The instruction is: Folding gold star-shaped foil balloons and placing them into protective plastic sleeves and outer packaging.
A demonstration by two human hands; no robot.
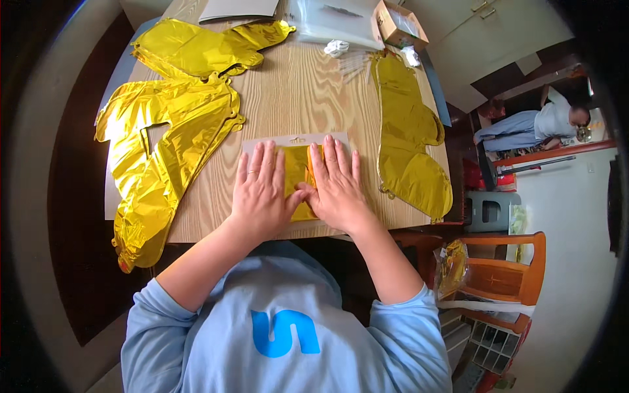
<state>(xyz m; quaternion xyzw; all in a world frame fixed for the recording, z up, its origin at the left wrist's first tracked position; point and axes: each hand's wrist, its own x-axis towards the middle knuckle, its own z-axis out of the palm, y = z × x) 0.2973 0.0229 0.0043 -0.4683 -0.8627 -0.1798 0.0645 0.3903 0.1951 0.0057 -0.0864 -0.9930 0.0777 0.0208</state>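
- Across the wood-grained table [282, 85], a large gold foil shape [187, 121] is draped over the near left corner, a second foil shape [196, 49] is laid toward the far left corner, and a third foil shape [406, 111] is stretched along the right edge.
- By the far edge, clear plastic bags [334, 19] are piled.
- Midway along the near edge, folded gold foil [296, 167] is set on a pale card [286, 140].
- Over the foil's left side, the left hand [259, 193] is laid flat, fingers outstretched.
- Its right side is covered by the right hand [339, 190], likewise flat.
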